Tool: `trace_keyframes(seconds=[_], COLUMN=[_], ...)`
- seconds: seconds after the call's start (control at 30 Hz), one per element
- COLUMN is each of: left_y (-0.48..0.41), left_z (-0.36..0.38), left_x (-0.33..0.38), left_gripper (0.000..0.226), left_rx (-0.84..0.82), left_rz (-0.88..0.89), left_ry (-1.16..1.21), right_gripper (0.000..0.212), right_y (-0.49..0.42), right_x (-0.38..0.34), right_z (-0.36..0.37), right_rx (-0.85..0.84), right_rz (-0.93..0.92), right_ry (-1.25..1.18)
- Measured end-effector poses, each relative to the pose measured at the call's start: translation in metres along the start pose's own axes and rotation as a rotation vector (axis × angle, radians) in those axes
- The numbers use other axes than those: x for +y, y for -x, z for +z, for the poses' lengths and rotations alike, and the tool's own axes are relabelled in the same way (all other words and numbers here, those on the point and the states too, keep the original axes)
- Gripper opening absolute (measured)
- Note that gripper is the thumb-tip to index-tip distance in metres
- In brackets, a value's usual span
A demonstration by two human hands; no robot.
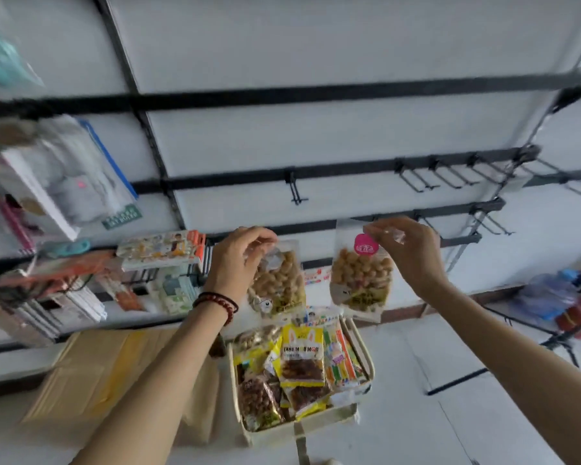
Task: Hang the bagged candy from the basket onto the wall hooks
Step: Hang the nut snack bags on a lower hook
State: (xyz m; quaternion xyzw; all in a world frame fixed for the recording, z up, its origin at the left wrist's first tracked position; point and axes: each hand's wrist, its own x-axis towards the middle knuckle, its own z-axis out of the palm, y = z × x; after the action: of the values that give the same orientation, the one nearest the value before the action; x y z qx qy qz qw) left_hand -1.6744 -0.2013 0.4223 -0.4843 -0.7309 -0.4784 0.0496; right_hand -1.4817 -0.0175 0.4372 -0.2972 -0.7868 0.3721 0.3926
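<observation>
- Two clear bags of round tan candy are held up in front of the wall, above the basket point(319, 421).
- Left bag point(282, 283): hangs upright from the left hand point(235, 260), whose fingertips pinch its top edge.
- Right bag point(359, 280): hangs slightly tilted from the right hand point(410, 253), which pinches the clear top strip just beside a pink label point(366, 245).
- Both bag tops sit level with the lowest black rail point(457, 241). Whether either bag is on a hook cannot be told.
- Basket: cream-coloured, on the floor below the hands, filled with more bagged snacks, including a yellow bag point(302, 357) lying on top.
- Wall hooks: one bare hook point(296, 189) on the middle rail above the left bag; a row of bare hooks point(450, 176) further right on the same rail.
- Left wrist: a dark red bead bracelet point(217, 302).
- Left of the hands: packaged goods point(161, 250) hang on the wall.
- Left of the basket: a flat cardboard box point(94, 370) on the floor.
</observation>
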Motion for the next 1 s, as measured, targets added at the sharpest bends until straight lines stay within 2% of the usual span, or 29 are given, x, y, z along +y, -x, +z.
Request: trace_keyframes(seconds=[0.2,0.4,0.5,0.63,0.73,0.9,1.0], left_y=[-0.049,-0.097,-0.117,-0.142,-0.154,-0.164,-0.171], left_z=[-0.054,-0.086,-0.093,-0.098,-0.099,-0.103,-0.104], left_x=[0.078,0.122,0.138,0.149,0.153,0.149,0.143], left_gripper=[0.014,0.012,0.013,0.017,0.021,0.021,0.021], left_rx=[0.060,-0.030,-0.083,-0.133,-0.139,-0.158,-0.097], left_rz=[-0.040,-0.026,-0.003,0.020,-0.001,-0.116,-0.102], left_ry=[0.141,0.161,0.121,0.108,0.192,0.407,0.295], right_gripper=[0.009,0.005,0.014,0.014,0.007,0.012,0.013], right_y=[-0.023,-0.053,-0.072,-0.093,-0.107,-0.125,-0.136], right_x=[-0.072,-0.132,-0.158,-0.176,-0.183,-0.188,-0.192], right_z=[-0.043,-0.055,-0.047,-0.033,-0.025,-0.013,-0.003], right_rx=[-0.011,-0.078,-0.152,-0.178,-0.133,-0.075,-0.081], right_rz=[-0.107,-0.210,-0.291,-0.357,-0.394,-0.376,-0.375], right_ry=[-0.053,-0.049,-0.035,-0.058,-0.089,-0.197,-0.223])
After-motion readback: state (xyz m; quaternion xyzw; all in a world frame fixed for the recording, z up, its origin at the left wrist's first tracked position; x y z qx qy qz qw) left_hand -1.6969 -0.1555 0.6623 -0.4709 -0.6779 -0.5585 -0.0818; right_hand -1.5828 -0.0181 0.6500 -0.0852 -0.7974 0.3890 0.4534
